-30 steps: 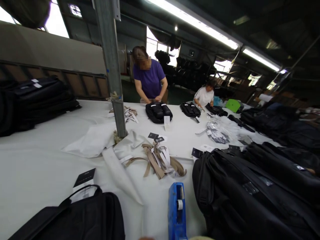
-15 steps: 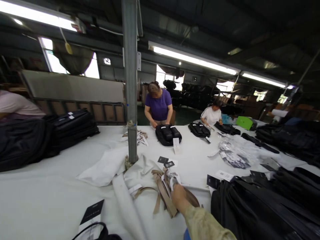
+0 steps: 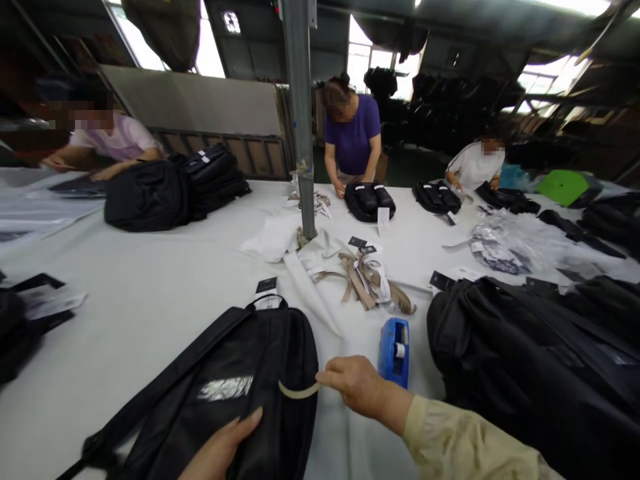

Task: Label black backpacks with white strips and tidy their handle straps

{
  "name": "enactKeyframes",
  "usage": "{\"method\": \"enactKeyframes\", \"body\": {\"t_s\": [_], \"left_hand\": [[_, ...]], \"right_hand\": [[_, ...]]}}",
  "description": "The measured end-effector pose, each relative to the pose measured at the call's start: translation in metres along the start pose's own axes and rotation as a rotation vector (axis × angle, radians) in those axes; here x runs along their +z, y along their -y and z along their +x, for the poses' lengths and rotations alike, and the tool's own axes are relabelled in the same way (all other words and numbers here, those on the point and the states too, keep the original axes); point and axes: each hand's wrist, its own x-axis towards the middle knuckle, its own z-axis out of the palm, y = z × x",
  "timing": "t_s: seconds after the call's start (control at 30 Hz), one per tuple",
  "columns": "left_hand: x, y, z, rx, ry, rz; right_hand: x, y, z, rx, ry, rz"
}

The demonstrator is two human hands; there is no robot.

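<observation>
strip: my right hand [image 3: 356, 385] pinches the beige strip [image 3: 299, 392], light, limp, at its 3 o'clock end
bag: my left hand [image 3: 220, 448] lies open, flat on the soft black bag [image 3: 235, 393]

tape dispenser [image 3: 393, 341] right of backpack [image 3: 235, 387], on table [image 3: 150, 280]

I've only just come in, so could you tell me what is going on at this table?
A person's left hand rests on a black backpack lying on the white table, while the right hand pinches a beige strip over it. A blue tape dispenser stands beside them. Other people across the table handle black bags.
</observation>
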Motion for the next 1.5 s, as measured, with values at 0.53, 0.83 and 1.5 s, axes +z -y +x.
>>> {"method": "enactKeyframes", "body": {"t_s": [0.53,0.83,1.5], "left_hand": [[0.004,-0.019,0.001,-0.032,0.144,0.006],[0.003,0.017,0.011,0.234,0.087,0.047],[-0.011,0.059,0.044,0.485,-0.365,-0.026]], "right_hand": [[0.059,0.086,0.014,0.218,-0.128,0.054],[0.083,0.084,0.037,0.938,-0.167,1.176],[0.095,0.069,0.069,0.643,-0.059,1.406]]}}
